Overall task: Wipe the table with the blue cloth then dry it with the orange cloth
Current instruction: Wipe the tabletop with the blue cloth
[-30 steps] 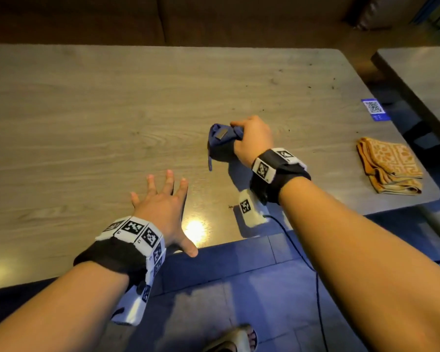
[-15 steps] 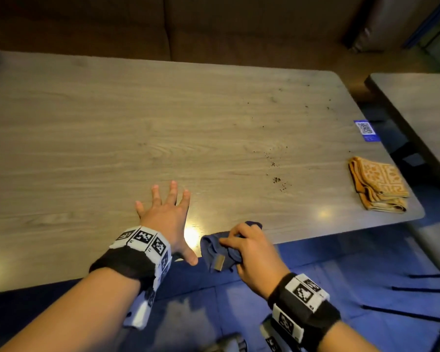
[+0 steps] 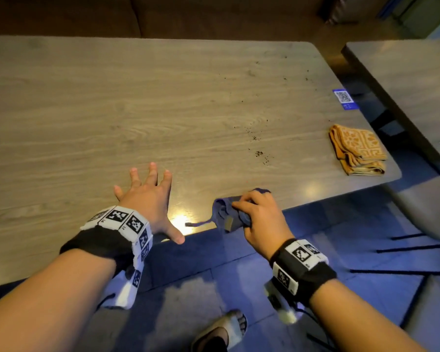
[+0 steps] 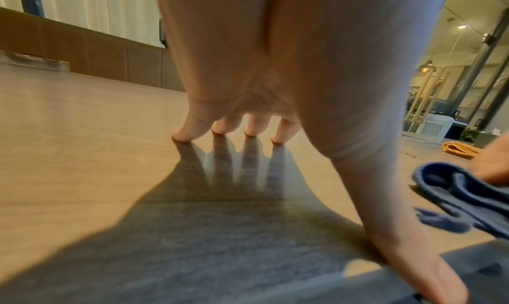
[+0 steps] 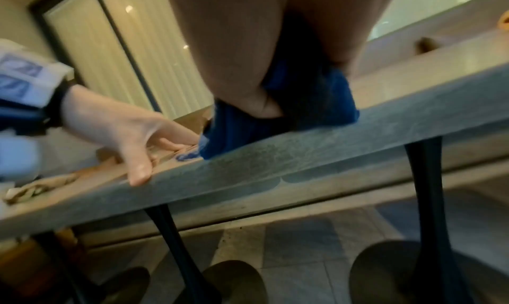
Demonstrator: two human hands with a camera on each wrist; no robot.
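Observation:
My right hand [image 3: 254,214] grips the bunched blue cloth [image 3: 226,212] at the near edge of the wooden table [image 3: 112,110]; part of the blue cloth [image 5: 316,104] hangs over the table edge [image 5: 303,156]. My left hand [image 3: 148,196] lies flat with fingers spread, fingertips [image 4: 181,134] pressing the tabletop, thumb at the edge. The blue cloth [image 4: 454,191] lies just right of it. The folded orange cloth [image 3: 357,149] rests near the table's right end. Dark crumbs [image 3: 261,153] are scattered on the table between the cloths.
A blue QR sticker [image 3: 344,97] sits at the table's right edge. A second table [image 3: 412,80] stands to the right across a narrow gap. Black table legs [image 5: 176,243] with round bases stand on the tiled floor. My sandalled foot [image 3: 221,331] is below the edge.
My right hand dragged the blue cloth from mid-table back to the near edge, then shifted slightly. The left hand stayed pressed in place.

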